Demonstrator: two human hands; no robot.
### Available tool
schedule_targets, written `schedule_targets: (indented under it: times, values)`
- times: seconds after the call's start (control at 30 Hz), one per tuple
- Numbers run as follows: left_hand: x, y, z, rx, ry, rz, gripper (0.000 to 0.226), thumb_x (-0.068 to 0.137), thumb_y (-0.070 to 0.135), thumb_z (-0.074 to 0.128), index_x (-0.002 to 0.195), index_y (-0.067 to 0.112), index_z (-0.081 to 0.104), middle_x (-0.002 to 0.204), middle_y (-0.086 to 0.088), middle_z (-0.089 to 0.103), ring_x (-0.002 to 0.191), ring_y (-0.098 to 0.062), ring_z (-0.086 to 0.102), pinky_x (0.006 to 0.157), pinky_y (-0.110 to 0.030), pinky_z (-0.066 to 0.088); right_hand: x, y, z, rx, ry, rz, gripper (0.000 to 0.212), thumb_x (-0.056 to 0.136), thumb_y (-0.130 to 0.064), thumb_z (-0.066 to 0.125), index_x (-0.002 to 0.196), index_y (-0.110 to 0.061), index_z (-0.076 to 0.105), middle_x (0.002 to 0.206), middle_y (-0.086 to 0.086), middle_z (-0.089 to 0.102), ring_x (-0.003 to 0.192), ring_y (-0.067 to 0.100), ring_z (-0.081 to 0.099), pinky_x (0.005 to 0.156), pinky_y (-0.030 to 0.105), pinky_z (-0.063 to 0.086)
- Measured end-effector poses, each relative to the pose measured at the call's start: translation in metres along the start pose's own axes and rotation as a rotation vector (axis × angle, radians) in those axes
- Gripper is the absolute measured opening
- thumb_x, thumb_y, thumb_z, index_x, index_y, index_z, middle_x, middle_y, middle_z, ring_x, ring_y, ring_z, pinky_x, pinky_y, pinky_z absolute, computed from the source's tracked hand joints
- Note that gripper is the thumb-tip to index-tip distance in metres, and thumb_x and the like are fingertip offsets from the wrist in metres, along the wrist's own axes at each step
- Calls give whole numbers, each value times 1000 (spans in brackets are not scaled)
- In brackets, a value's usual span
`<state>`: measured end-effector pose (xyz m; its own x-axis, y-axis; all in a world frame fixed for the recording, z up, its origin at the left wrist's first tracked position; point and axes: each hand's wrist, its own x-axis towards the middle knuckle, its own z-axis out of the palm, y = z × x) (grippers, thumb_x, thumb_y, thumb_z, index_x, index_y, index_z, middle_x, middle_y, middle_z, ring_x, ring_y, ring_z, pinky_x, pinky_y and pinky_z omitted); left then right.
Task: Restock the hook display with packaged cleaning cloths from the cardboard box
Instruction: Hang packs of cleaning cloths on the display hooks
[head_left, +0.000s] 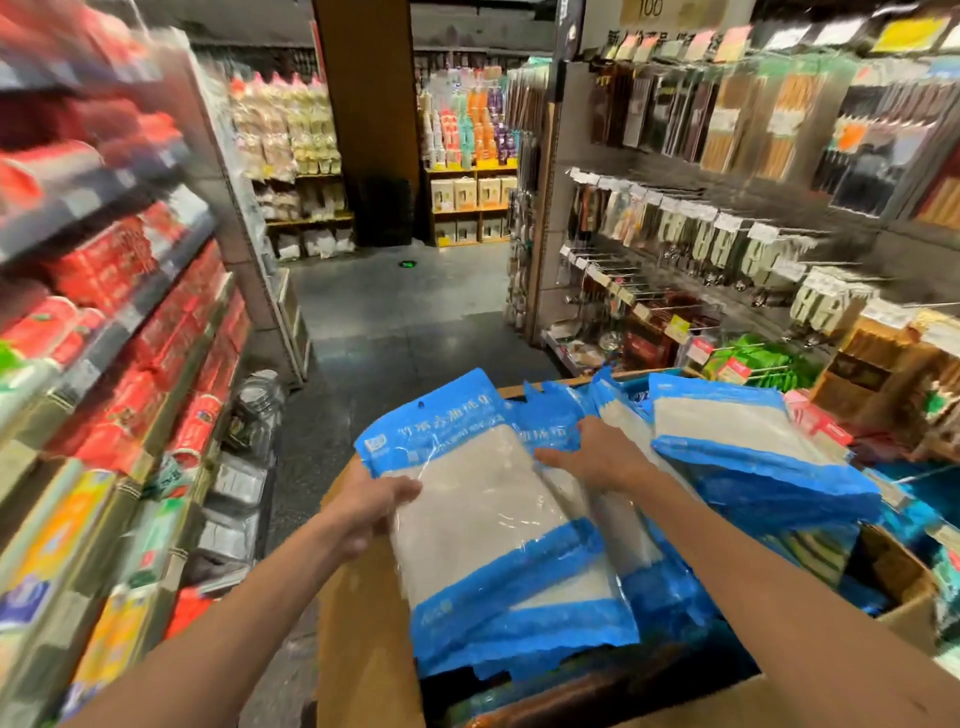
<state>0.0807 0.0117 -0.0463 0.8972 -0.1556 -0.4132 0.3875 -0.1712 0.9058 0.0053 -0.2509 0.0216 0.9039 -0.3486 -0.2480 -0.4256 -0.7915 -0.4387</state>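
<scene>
Head view. Stood in a shop aisle over the cardboard box (363, 629), open at the top and heaped with blue-and-clear packets of cleaning cloths. Held the front packet (483, 504), raised and tilted above the heap, by its left edge in the left hand (371, 512), thumb clamped on top and the other fingers tucked underneath, out of sight. Laid the right hand (597, 457) palm down on the packets just beside it, fingers fairly straight and slightly apart, thumb spread toward the front packet; tips lost among the wrappers, no pinch made out. Left a second stack of packets (743, 441) fanned over the box's right side. Faced down the aisle, with the hook display (727, 239) of hanging utensils to the right and shelves of red packs (114, 270) to the left, both blurred. Judged as the picking step: one packet being parted from the rest, none yet hung. Next called for: lifting it clear, turning right, and threading the hang hole (420, 404) onto a free hook; which hook, not to be told here.
</scene>
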Motion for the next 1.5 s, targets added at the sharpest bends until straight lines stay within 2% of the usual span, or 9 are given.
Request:
schedule_targets:
  times: [0.2,0.37,0.57,0.77,0.9,1.03,1.27,1.37,1.5]
  values:
    - [-15,-16,-34,13,-38,-27,50,73,5,78,113,15,49,94,-19,67,81,-27,60,73,-45,46,1,-6,27,157,-1,39,81,71,-48,85,131,-8,47,129,8,55,115,24,54,93,33,43]
    - [-36,-19,-45,-18,-30,55,32,63,4,75,88,11,56,85,-16,61,78,-28,56,73,-42,43,-29,-7,40,632,-65,-4,38,81,-20,81,113,-11,64,106,3,71,90,12,66,71,21,53]
    - [-65,-29,-58,-64,-15,182,24,90,35,71,97,14,64,88,-7,76,74,-22,70,77,-43,58,-113,-10,46,1117,-1,1,19,96,-21,63,115,-20,67,106,1,75,97,19,71,88,39,57]
    - [-124,-3,-33,139,-203,461,25,87,39,63,85,14,68,68,6,71,50,-1,58,44,-16,47,-214,20,40,1153,282,-2,20,94,-11,63,111,-20,63,102,-4,76,92,14,72,77,28,57]
    - [-161,13,23,142,-390,530,14,88,27,64,78,18,69,75,7,76,47,7,59,45,-7,45,-281,62,27,1075,497,81,10,96,-9,60,91,-16,66,63,-15,69,58,-5,61,58,13,47]
    - [-190,9,95,126,-533,504,17,85,29,67,81,13,73,90,-15,76,56,-12,65,49,-22,52,-334,113,16,1105,695,184,39,95,-40,62,92,-1,65,77,10,62,72,13,53,64,26,41]
    - [-242,-10,239,167,-804,560,36,73,41,81,95,13,74,94,-5,77,74,-13,71,66,-32,58,-411,228,-9,1115,932,324,23,90,-36,62,82,-16,68,68,-7,62,68,8,55,57,17,41]
    - [-274,-18,312,141,-896,612,18,86,15,69,101,23,64,94,9,77,74,-2,71,61,-17,55,-443,284,-21,1109,1000,356,26,88,-41,62,87,-16,70,72,-7,63,70,7,55,64,21,42]
    - [-318,-31,396,164,-1017,604,30,89,12,67,113,27,59,99,1,77,87,-21,74,69,-34,61,-483,347,-39,1105,1082,358,13,81,-32,69,84,-19,69,66,-17,70,64,-2,63,57,9,45]
